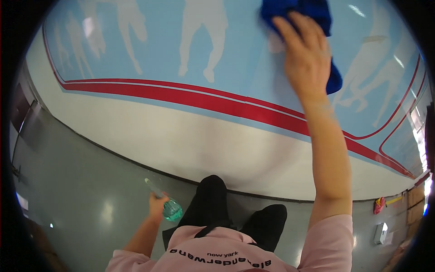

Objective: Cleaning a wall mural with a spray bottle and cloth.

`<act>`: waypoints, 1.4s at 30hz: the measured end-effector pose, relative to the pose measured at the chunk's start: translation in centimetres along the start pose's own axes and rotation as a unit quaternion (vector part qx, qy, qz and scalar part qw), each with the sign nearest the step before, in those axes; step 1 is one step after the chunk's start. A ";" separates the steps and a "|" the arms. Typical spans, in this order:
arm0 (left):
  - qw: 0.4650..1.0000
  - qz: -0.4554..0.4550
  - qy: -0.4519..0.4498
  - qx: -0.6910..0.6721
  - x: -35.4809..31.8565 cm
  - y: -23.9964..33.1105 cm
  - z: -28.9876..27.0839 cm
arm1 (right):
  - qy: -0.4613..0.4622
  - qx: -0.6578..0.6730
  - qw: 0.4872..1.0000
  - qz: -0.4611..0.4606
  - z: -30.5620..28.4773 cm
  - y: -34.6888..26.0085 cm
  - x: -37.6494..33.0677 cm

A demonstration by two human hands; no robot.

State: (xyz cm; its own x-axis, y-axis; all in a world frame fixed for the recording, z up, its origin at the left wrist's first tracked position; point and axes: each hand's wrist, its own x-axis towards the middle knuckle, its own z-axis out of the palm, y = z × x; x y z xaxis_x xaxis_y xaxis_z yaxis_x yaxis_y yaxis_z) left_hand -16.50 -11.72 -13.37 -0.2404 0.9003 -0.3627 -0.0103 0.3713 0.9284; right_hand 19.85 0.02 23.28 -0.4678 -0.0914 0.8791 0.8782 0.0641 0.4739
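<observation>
Grey floor (77, 181) is being shown across the left and lower parts of the view, its edge being met by the white lower band (149, 122) of a large panel (253, 54), where pale blue is being crossed by a red stripe (181, 97) and white silhouettes (201, 36).

Low on the left, over the floor, a green-tinted spray bottle (173, 211) is being held in the left hand (157, 204), the fingers being curled closed around its upper part; whether the trigger is being squeezed cannot be told. Higher, toward the right, a blue cloth (317, 10) is being pressed to the panel under the right hand (308, 68), its fingers being stretched out and slightly parted; whether any fabric is being pinched cannot be told. For an even wipe, pressure is best being spread through the whole palm, with the loose lower part of the cloth being kept flat.

Around this, the dark-trousered knees (213, 188) are being held near the panel's foot, so stance is probably being limited there. Farther right, a pink-and-yellow item (379, 206) and a white box (380, 233) are being carried by the floor near brown cartons (416, 199); the cloth's path is not being blocked, though a sideways step might be.
</observation>
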 end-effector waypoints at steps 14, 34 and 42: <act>0.931 0.097 -0.126 -0.329 -1.4 8.8 4.6 | -0.330 0.235 0.888 -0.220 2.4 -14.2 -8.7; 0.835 0.222 -0.434 -0.256 -5.5 14.7 7.3 | -0.320 0.119 0.912 -0.225 0.4 -7.9 -7.0; 0.813 0.263 -0.470 -0.221 -5.8 15.5 10.0 | -0.108 0.039 0.992 -0.044 -0.9 -0.2 -3.5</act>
State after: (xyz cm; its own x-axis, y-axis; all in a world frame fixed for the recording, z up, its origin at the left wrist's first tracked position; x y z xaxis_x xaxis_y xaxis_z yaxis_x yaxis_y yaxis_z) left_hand -5.59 -8.94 2.35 0.5206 0.7614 0.3864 -0.5444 -0.0527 0.8372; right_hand 21.43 -0.53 20.06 -0.5597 0.1152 0.8206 0.8269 0.1423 0.5440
